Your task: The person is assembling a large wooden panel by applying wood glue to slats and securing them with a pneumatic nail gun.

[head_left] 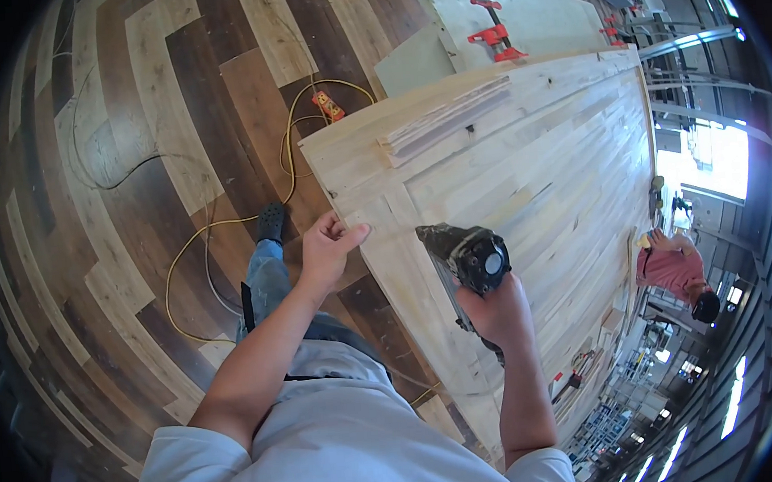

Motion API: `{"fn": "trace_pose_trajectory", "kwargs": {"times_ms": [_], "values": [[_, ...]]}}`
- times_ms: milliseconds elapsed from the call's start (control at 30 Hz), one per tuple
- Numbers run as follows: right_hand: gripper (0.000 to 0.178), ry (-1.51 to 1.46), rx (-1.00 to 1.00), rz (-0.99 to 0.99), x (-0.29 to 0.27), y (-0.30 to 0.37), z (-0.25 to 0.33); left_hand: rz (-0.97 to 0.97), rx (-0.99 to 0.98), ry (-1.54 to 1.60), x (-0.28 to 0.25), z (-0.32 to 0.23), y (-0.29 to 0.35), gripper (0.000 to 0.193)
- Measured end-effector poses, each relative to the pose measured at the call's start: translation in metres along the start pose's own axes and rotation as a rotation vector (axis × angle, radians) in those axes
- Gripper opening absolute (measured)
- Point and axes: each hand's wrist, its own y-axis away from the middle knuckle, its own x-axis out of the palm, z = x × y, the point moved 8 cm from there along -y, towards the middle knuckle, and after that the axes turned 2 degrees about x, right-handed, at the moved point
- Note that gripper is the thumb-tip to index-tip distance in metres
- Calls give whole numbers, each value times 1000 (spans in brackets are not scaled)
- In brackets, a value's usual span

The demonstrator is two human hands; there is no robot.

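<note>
A large pale wooden panel [490,193] made of many strips lies before me, with a board along its near edge. My right hand [497,312] is closed round the handle of a black nail gun [469,251]. The nail gun's nose points left, over the panel near that edge board; whether it touches the wood I cannot tell. At the panel's left edge is my left hand [326,252], its fingers curled by the side and its thumb on the top face.
Loose wood strips [449,120] lie on the panel's far left. Beyond it, a red clamp [494,32] grips a pale board [522,16]. A yellow cord [288,149] and an orange power outlet box [327,106] lie on the plank floor. Another person [671,266] stands at the right side.
</note>
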Motion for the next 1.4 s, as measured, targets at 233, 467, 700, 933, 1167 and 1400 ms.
{"fn": "trace_pose_trajectory", "kwargs": {"times_ms": [233, 467, 700, 933, 1167, 1400], "values": [[22, -62, 90, 44, 5, 37, -15, -28, 9, -17, 2, -2, -1, 32], [25, -85, 89, 131, 30, 74, -14, -5, 57, -31, -3, 1, -2, 31], [26, -148, 105, 56, 19, 118, -47, -43, 63, -207, -3, -10, 5, 32], [36, -560, 223, -217, 34, 268, -165, 537, 1085, -1510, 117, -36, 115, 67], [33, -785, 549, -480, 98, 405, -252, 1762, 1118, -1760, 219, 152, 214, 90], [32, -871, 792, -744, 165, 504, -259, 1743, 1144, -1851, 223, 172, 225, 94]]}}
